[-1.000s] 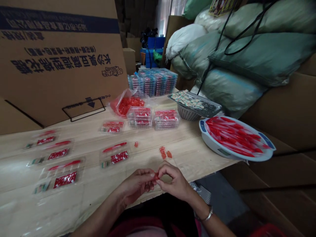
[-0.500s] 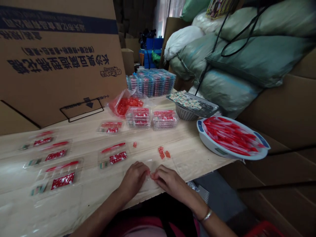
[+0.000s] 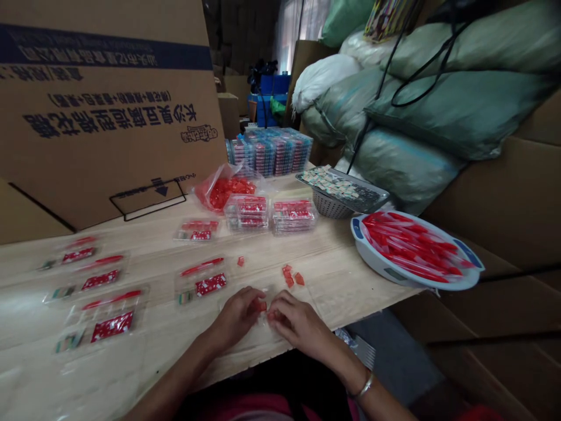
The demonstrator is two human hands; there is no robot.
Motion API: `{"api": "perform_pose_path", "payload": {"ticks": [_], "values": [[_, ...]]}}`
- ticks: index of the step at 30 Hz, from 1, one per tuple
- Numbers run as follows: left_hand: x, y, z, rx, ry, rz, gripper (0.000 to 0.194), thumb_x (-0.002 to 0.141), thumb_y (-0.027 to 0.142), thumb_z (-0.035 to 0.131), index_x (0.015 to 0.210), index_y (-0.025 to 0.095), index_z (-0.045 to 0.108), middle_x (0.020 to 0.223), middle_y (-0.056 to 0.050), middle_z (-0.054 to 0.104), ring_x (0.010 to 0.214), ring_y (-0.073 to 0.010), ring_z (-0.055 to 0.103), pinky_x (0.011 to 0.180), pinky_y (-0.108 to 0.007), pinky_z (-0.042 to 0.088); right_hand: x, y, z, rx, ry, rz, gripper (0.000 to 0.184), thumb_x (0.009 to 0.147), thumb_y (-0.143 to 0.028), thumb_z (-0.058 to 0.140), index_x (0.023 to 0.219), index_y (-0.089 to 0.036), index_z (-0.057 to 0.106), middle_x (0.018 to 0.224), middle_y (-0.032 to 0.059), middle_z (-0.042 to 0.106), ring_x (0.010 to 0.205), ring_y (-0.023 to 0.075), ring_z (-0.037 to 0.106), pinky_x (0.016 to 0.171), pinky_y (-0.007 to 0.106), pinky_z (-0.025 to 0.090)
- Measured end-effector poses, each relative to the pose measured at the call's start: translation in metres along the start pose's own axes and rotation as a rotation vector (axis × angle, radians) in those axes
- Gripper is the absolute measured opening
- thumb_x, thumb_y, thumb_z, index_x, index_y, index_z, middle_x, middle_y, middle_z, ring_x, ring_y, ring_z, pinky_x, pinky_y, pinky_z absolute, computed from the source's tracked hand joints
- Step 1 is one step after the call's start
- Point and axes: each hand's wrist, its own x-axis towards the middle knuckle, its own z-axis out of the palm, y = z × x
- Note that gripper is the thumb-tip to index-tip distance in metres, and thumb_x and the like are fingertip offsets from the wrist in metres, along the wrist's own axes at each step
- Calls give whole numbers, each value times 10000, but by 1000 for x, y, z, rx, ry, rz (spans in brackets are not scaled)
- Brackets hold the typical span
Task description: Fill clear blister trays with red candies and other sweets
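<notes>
My left hand pinches a small red translucent piece near the table's front edge. Close beside it, my right hand has its thumb and fingers pressed together; what is between them is too small to make out. Under both hands lies a clear plastic tray, mostly covered by them. Just beyond are several loose red pieces, and one more red piece lies farther left. A filled clear tray with a red stick-shaped item and a red patterned packet sits left of my left hand.
More filled trays lie at the left. Stacked trays and a bag of red pieces stand behind. At the right are a white basin of red items and a metal tray on a basket. A large carton stands back left.
My fingertips have parted slightly, and a red piece now shows at my left hand's fingertips. The whole view has shifted slightly downward in the picture; the table items keep their places.
</notes>
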Motion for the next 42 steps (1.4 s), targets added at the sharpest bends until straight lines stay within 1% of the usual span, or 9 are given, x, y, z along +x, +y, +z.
{"api": "perform_pose_path", "payload": {"ticks": [6,10,16,22,28,32,36,39,42], "values": [[2,7,-5,-236,39,-28,223,762,136,532,969,176,606,792,-12,619,710,-144,555,652,-251,427,29,11,9,77,36,48,178,770,-22,567,850,-180,587,861,16,572,799,149,570,712,247,436],[0,23,-17,-397,59,-17,220,741,163,608,961,184,611,858,-22,650,771,-148,572,697,-258,430,44,7,6,389,28,101,87,754,-106,628,762,-168,568,739,-24,551,654,108,530,594,207,398],[-8,30,-25,-784,97,-130,386,624,217,791,952,189,590,709,30,595,644,-104,519,612,-226,401,39,-11,2,682,42,130,58,771,-191,568,824,-172,585,714,-31,551,627,98,494,570,207,384],[-26,38,-26,-1127,-84,-239,399,571,282,843,865,177,594,695,30,590,673,-98,523,654,-217,395,19,-31,-1,533,16,144,150,674,-61,506,764,-177,538,692,-42,538,632,92,493,575,190,372],[-54,39,-10,-1086,-52,-290,362,605,191,831,816,186,537,633,59,532,589,-68,473,574,-192,348,-4,-40,15,412,-2,140,193,609,-13,487,704,-176,526,682,-39,548,632,95,517,575,182,366],[-73,36,5,-1230,-43,-302,398,565,161,842,767,190,501,627,68,498,573,-71,482,540,-189,328,-20,-48,32,405,16,158,194,615,-21,491,716,-185,514,688,-42,548,631,93,510,584,183,365],[-81,41,10,-1395,19,-450,387,514,86,817,751,190,529,673,54,539,635,-90,525,600,-206,382,-27,-53,38,396,19,150,176,644,-40,490,732,-192,503,703,-37,547,634,96,500,578,186,362],[-77,47,9,-1457,127,-501,359,508,63,782,766,197,570,699,50,559,680,-108,552,684,-243,431,-22,-52,35,392,54,76,183,641,-33,466,720,-198,483,701,-31,538,643,103,501,587,195,370],[-73,49,4,-1418,115,-475,369,523,82,796,811,201,599,755,36,598,706,-111,564,702,-248,440,-17,-49,33,413,146,-60,186,652,-28,454,705,-206,467,699,-28,541,680,115,525,659,219,406]]}}
